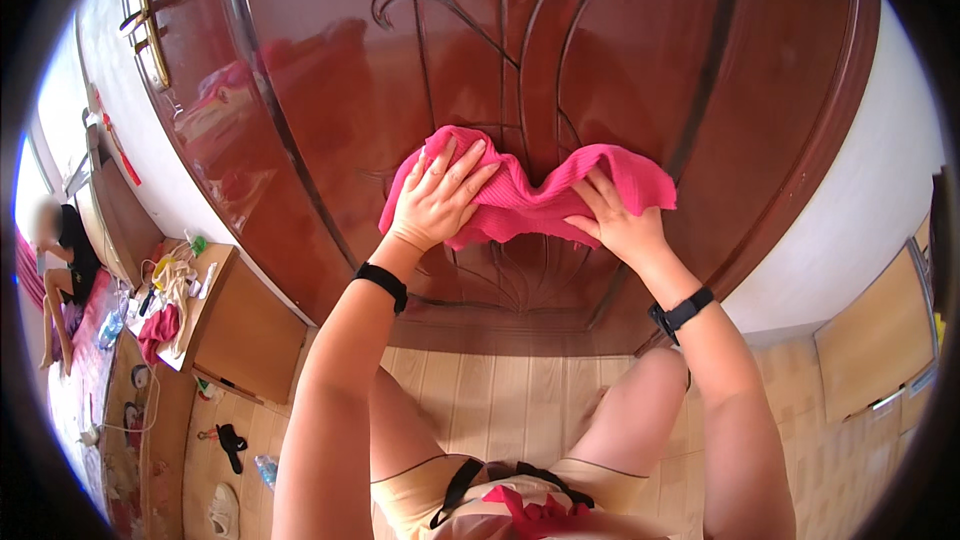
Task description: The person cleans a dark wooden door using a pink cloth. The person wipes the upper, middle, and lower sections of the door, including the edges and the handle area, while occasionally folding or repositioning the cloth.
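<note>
A bright pink ribbed cloth lies bunched against a glossy red-brown door with carved dark lines. My left hand presses flat on the cloth's left part, its fingers spread. On the right part rests my right hand, fingers stretched and thumb apart; a raised fold of the cloth covers some of its fingers. Between the two hands the cloth sags in a loose dip. A black band circles my left wrist, and a dark watch sits on my right.
A brass handle juts from the door's upper left. At left, a wooden cabinet bears cluttered cloths and cords; beyond it a person sits on a bed. A shoe lies on the floor. Another wooden cabinet stands at right.
</note>
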The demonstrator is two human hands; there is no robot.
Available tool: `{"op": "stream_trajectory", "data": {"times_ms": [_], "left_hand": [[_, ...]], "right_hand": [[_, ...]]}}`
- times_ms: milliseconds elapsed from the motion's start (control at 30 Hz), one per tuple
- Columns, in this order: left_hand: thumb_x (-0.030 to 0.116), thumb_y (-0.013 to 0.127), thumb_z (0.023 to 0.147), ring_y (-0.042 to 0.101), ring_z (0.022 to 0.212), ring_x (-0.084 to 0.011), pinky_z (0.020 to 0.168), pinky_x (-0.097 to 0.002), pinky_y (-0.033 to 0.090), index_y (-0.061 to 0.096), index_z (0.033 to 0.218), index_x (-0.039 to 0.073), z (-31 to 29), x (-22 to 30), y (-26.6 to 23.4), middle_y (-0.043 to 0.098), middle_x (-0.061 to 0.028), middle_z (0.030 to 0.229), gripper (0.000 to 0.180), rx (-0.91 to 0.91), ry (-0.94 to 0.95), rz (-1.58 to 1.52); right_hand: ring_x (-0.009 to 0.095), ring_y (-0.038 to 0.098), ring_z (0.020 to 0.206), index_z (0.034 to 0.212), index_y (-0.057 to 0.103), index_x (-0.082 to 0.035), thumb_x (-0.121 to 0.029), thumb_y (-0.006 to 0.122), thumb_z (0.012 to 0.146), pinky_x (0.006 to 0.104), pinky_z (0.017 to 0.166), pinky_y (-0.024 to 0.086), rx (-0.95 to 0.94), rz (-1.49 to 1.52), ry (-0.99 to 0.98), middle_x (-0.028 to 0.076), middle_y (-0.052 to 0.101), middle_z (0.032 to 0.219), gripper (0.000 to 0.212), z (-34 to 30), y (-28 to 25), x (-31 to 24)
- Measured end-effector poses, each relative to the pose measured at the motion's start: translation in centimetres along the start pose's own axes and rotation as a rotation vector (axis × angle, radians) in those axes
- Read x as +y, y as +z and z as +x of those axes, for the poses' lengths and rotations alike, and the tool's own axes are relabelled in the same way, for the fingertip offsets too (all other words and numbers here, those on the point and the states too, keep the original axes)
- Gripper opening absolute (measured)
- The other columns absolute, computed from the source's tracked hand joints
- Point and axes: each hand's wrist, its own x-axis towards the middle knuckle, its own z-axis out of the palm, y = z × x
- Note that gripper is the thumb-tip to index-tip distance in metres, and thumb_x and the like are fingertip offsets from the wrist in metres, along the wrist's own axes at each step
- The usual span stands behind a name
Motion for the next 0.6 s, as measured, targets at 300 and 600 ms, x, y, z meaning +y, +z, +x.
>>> {"op": "stream_trajectory", "data": {"times_ms": [300,600], "left_hand": [[0.029,0.062,0.072,0.039,0.125,-0.0219,0.106,-0.0407,0.03,0.043,0.134,0.021,-3.2,4.0,1.3,0.034,0.0028,0.143,0.065,-0.307,0.416,-0.062],[0.032,0.055,0.083,0.032,0.129,-0.0288,0.107,-0.0447,0.026,0.039,0.135,0.014,14.1,-4.0,-8.1,0.029,-0.0067,0.144,0.058,0.057,-0.037,0.109]], "right_hand": [[0.021,0.052,0.112,0.122,0.048,-0.004,-0.008,0.059,0.085,0.0334,0.096,0.042,-0.325,1.56,0.425,0.011,0.054,0.122,0.039,-3.2,2.8,-0.6],[0.015,0.053,0.106,0.137,0.036,-0.027,-0.05,0.047,0.085,0.0309,0.066,0.045,0.195,-0.665,-0.022,0.001,0.036,0.141,0.058,9.4,-14.9,4.3]]}}
